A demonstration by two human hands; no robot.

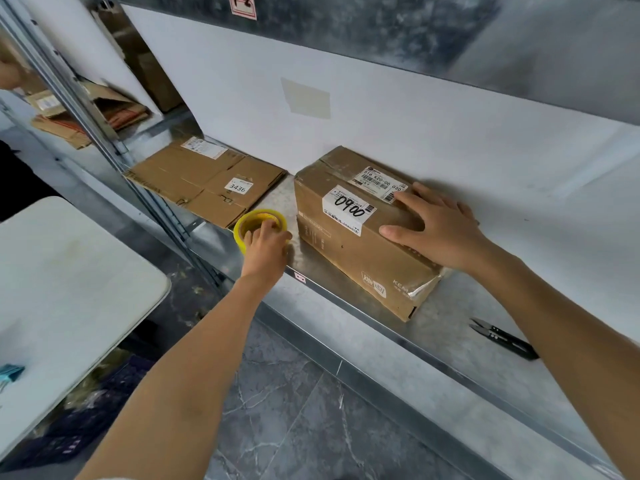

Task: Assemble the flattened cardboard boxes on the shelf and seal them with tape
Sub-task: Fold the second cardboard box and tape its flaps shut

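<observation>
An assembled brown cardboard box with white labels, one marked "0900", stands on the metal shelf. My right hand lies flat on the box's top near its right end, fingers straight. To the left of the box, my left hand grips a yellow roll of tape at the shelf's front edge, fingers hooked into its core. A flattened cardboard box labelled "3436" lies on the shelf further left.
Black thread snips lie on the shelf to the right of the box. More flattened cardboard is piled in the neighbouring bay at far left. A white table stands at lower left, beside the shelf's upright post.
</observation>
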